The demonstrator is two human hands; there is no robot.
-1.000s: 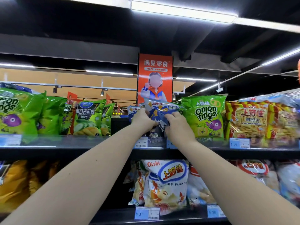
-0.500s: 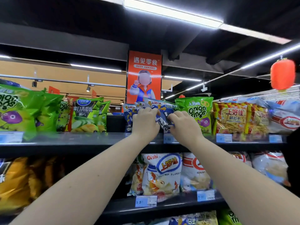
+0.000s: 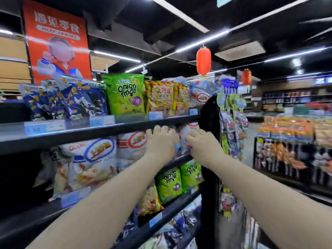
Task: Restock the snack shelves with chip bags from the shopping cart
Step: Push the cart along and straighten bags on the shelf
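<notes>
- Both hands are reaching into the second shelf (image 3: 100,131), just under its front edge. The left hand (image 3: 159,141) is resting knuckles-up against the white snack bags (image 3: 132,147); the right hand (image 3: 202,145) is lying just beside it, fingers curled toward a pale bag (image 3: 181,141) between the two hands.
- Grip state: the fingertips are pointing away from the camera and the frame is blurring, so whether either hand is clamped on a bag cannot be told.
- The blue chip bags (image 3: 71,99) are sitting on the top shelf, leaning against the green onion ring bag (image 3: 125,94). The shopping cart is not in view.
- Risk: the blue chip bags are leaning unevenly and overlapping; a knock to the shelf is likely to tip them forward over the price rail (image 3: 45,125).
- Risk: the pale bag is standing near the shelf end; a sideways push is likely to send it off the open side.
- Risk: squeezing hard is likely to crush the contents or burst a seam.
</notes>
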